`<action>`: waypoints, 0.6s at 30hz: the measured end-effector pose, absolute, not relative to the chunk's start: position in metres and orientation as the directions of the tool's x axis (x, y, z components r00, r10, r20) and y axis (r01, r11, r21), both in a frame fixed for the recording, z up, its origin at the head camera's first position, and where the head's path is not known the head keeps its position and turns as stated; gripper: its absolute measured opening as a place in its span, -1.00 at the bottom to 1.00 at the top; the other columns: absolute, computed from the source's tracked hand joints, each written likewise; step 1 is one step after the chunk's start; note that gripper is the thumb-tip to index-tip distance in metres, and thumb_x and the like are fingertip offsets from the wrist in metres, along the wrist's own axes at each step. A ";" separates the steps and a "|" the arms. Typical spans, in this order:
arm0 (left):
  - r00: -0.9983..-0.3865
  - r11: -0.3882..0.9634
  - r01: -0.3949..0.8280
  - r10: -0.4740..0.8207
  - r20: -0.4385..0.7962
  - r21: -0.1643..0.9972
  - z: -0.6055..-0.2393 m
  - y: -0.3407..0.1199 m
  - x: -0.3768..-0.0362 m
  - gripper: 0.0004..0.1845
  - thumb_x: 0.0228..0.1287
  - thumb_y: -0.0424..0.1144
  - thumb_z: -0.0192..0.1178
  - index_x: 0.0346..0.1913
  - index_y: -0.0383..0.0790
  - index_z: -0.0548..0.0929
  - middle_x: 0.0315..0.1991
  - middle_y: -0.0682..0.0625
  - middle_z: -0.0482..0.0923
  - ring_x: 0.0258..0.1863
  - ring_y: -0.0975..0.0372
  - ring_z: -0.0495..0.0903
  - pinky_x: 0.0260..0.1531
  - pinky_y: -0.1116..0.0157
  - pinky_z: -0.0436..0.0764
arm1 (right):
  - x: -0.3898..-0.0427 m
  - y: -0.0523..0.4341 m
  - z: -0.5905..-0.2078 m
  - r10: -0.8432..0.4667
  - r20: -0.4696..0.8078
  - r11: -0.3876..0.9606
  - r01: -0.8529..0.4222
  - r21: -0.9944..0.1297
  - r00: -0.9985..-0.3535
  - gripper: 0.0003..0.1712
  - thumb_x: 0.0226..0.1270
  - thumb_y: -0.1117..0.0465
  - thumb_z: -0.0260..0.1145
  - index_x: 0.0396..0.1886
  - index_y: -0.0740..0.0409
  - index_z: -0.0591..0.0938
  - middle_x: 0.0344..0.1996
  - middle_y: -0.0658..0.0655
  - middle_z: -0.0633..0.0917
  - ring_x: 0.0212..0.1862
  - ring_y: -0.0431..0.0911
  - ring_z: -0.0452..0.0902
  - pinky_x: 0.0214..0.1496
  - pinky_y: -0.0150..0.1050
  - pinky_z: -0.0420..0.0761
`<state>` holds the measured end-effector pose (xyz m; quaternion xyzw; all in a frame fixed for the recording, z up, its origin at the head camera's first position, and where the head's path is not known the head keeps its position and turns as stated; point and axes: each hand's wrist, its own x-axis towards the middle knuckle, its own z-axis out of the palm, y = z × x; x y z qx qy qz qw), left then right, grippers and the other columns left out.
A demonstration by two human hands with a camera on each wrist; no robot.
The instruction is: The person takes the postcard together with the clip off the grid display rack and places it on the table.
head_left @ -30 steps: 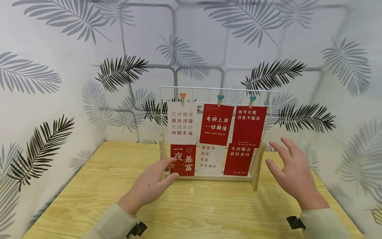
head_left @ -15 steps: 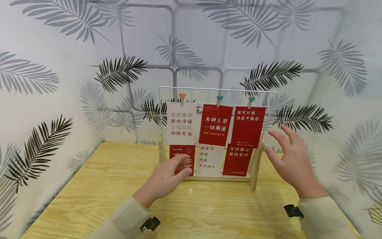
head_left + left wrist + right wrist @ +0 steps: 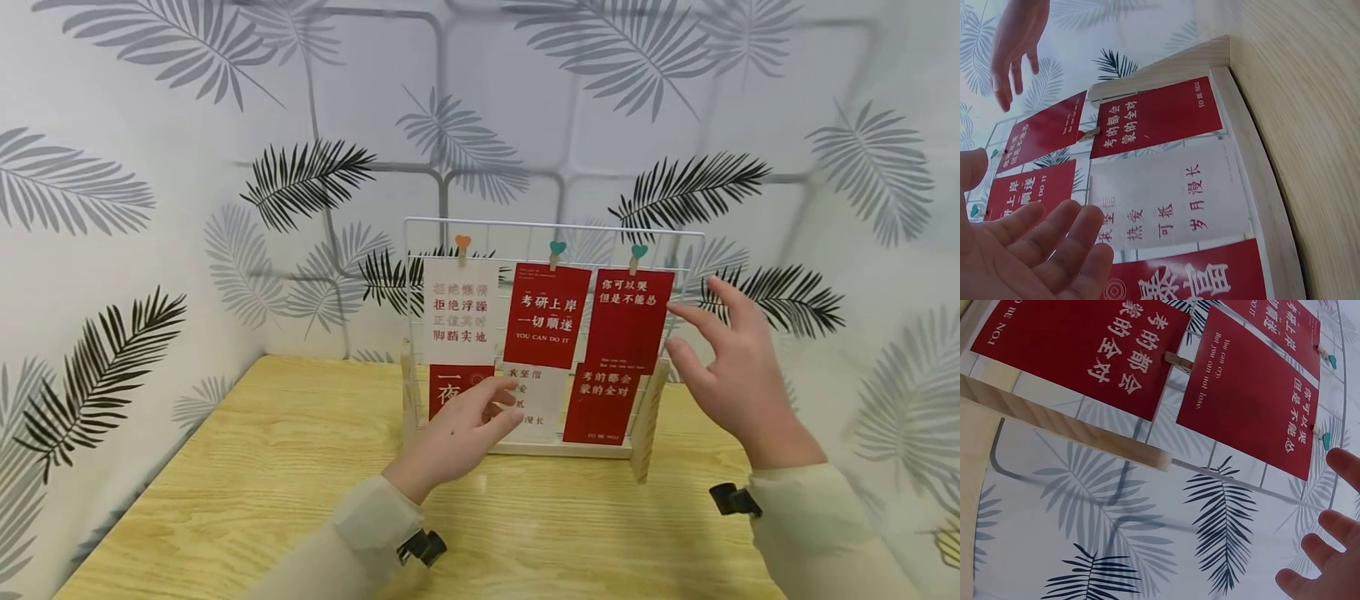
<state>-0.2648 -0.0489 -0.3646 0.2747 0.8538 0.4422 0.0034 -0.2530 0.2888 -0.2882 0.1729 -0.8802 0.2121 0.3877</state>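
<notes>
A rack (image 3: 558, 450) of cards is standing toward the surface's (image 3: 225, 467) far edge; the left hand (image 3: 461, 429) before the lower white card (image 3: 543, 396) and the right hand (image 3: 735, 371) beside the rack are hovering, fingers loosely extended.

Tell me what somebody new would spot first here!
Probably the four bold red cards, hung with two white cards in two rows on the wire grid stand on the table. Next, heart clothespins, one orange and two teal, atop the upper row. Then the left hand, before the lower cards, and the right hand, beside the stand's right end.
</notes>
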 end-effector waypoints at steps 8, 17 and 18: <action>-0.829 0.431 0.485 0.503 0.243 0.761 -0.359 -0.029 -0.269 -0.39 0.50 0.18 0.06 0.48 0.05 0.36 0.22 0.05 0.55 0.11 0.22 0.55 0.11 0.06 0.57 | -0.255 0.286 -0.276 -0.142 0.766 0.857 -0.465 -0.221 -0.627 -0.56 0.39 0.11 0.28 0.20 0.17 0.66 0.53 0.26 0.22 0.53 0.26 0.00 0.42 0.40 0.06; -0.831 0.421 0.484 0.497 0.250 0.767 -0.354 -0.008 -0.272 -0.43 0.49 0.15 0.09 0.46 0.08 0.37 0.24 0.02 0.54 0.12 0.22 0.56 0.07 0.06 0.59 | -0.259 0.285 -0.265 -0.162 0.761 0.867 -0.459 -0.194 -0.628 -0.52 0.41 0.08 0.26 0.27 0.13 0.64 0.54 0.24 0.21 0.52 0.25 0.01 0.43 0.39 0.03; -0.831 0.419 0.484 0.496 0.253 0.769 -0.354 -0.005 -0.272 -0.42 0.49 0.15 0.09 0.46 0.06 0.36 0.24 0.01 0.54 0.12 0.22 0.56 0.06 0.07 0.59 | -0.259 0.285 -0.264 -0.166 0.763 0.868 -0.459 -0.188 -0.625 -0.51 0.41 0.09 0.26 0.27 0.14 0.63 0.53 0.25 0.21 0.52 0.26 0.01 0.44 0.38 0.02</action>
